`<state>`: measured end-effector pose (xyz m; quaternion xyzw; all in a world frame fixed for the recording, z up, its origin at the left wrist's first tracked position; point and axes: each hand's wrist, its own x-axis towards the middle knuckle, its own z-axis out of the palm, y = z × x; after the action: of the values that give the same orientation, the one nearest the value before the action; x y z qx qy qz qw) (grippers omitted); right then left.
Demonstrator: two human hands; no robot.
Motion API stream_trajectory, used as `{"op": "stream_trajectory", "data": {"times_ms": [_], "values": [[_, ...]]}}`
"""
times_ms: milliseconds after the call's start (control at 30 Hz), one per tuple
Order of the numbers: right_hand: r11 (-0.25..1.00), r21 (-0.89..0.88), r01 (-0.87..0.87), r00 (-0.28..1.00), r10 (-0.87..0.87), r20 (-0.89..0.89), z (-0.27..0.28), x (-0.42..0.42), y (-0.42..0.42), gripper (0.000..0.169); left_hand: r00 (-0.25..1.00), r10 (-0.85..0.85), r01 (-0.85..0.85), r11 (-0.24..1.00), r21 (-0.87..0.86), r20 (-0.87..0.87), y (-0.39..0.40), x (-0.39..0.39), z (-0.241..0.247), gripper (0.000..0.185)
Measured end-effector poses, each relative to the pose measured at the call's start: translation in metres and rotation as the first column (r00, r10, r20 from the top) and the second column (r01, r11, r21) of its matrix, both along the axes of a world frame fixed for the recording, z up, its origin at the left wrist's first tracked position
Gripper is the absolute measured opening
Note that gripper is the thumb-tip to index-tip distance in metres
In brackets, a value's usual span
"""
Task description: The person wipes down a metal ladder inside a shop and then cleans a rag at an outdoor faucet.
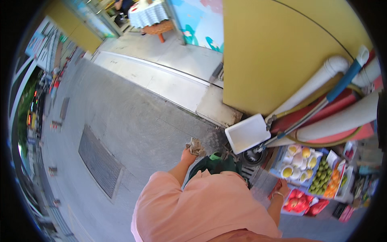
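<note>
My left hand (188,156) is closed around a crumpled greyish-brown cloth (196,147), held out over the paving. My right hand (282,189), with a pale bracelet at its wrist, hangs beside the fruit display. Something red shows by its fingers, and whether they hold it is unclear. Close to that hand are a tray of red fruit (297,202) and a blue crate (276,173) with yellow fruit (287,172) in white wrapping. Green fruit (321,177) and orange fruit (333,182) lie farther right.
Ahead, a white foam box (248,134) rests near a dark round basin (253,156). A blue-handled pole (341,78), white pipes (308,83) and a hose lean along the yellow wall (281,51). A raised step (151,80) leads to a doorway. A metal cover (101,161) lies left.
</note>
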<state>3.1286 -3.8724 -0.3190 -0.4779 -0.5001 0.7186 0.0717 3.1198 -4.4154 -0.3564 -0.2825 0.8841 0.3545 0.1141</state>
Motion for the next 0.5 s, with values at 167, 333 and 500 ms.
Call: {"op": "stream_trajectory", "data": {"times_ms": [167,333,500], "values": [[0.966,-0.216,-0.139,0.986,0.116,-0.117,-0.034,-0.015,-0.078,0.015,0.999,0.028,-0.021,0.989,0.148,-0.046,-0.036,0.006,-0.034,0.041],[0.961,-0.253,-0.113,0.990,0.086,-0.116,-0.008,-0.054,-0.132,0.024,0.998,0.069,-0.067,0.984,0.164,-0.004,-0.037,0.013,-0.026,0.047],[0.949,-0.290,-0.122,0.986,0.083,-0.145,0.000,-0.099,-0.151,0.016,0.977,0.058,-0.076,0.994,0.079,0.205,-0.046,0.003,-0.018,0.051]]}}
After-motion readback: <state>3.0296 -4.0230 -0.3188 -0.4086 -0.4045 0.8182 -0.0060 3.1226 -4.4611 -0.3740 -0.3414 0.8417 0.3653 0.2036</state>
